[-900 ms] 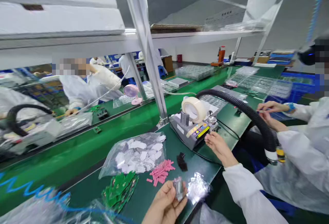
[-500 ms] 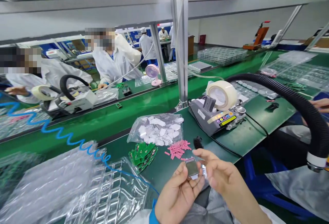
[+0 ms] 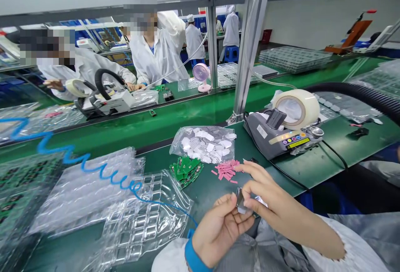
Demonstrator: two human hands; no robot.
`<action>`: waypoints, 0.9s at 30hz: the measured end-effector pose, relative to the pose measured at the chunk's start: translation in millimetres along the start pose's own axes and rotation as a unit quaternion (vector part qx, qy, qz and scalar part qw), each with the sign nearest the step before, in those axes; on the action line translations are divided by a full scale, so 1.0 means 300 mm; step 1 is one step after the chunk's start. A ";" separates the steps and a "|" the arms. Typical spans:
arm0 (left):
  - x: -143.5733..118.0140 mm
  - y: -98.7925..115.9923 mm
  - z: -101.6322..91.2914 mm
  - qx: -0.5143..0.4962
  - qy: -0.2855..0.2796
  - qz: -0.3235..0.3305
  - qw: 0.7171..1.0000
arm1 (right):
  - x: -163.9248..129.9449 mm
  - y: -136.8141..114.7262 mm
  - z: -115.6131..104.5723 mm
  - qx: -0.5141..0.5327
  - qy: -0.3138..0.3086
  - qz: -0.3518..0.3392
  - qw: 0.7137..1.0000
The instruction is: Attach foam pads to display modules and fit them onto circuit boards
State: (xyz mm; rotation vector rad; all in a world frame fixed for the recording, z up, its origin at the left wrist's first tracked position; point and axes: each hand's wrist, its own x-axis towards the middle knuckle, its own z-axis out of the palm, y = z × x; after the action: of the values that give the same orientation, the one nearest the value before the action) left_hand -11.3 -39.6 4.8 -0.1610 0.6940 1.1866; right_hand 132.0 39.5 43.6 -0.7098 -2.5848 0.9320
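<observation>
My left hand [image 3: 218, 228] and my right hand [image 3: 265, 199] meet low in the middle, both pinching a small grey rectangular part [image 3: 240, 200] between fingertips. Just beyond them on the green bench lie a heap of pink strips [image 3: 225, 169], a pile of green circuit boards [image 3: 185, 168] and a clear bag of white pads [image 3: 204, 143]. A tape dispenser machine [image 3: 275, 136] with a large tape roll [image 3: 296, 108] stands to the right.
Clear plastic trays [image 3: 137, 222] and a blue coiled hose [image 3: 78, 161] lie at left. A metal post [image 3: 250, 47] rises behind the bag. A black ribbed hose [image 3: 359, 95] crosses at right. Beyond the green conveyor [image 3: 193, 118], people in white coats work beside a pink fan [image 3: 201, 76].
My right hand left the tape machine and came to the part in my left hand; both now pinch it. The view swung left and down.
</observation>
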 end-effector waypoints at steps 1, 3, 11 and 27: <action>-0.001 0.000 -0.002 -0.001 0.000 0.000 1.000 | 0.004 0.002 0.005 -0.008 0.000 0.002 1.000; -0.003 -0.001 -0.004 -0.004 0.002 -0.002 1.000 | 0.012 0.009 0.021 -0.029 0.012 0.002 1.000; -0.019 0.004 -0.024 -0.009 -0.003 0.024 1.000 | 0.039 0.025 0.135 -0.094 0.166 -0.047 0.980; -0.286 0.225 -0.241 0.224 0.145 0.214 0.940 | 0.568 0.127 0.370 -0.084 -0.064 -0.080 0.991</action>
State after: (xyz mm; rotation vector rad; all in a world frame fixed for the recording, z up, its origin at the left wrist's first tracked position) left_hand -117.9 -114.9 13.2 0.2145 1.2894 1.3951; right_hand -44.6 100.9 -44.9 -0.4881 -2.8101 0.7399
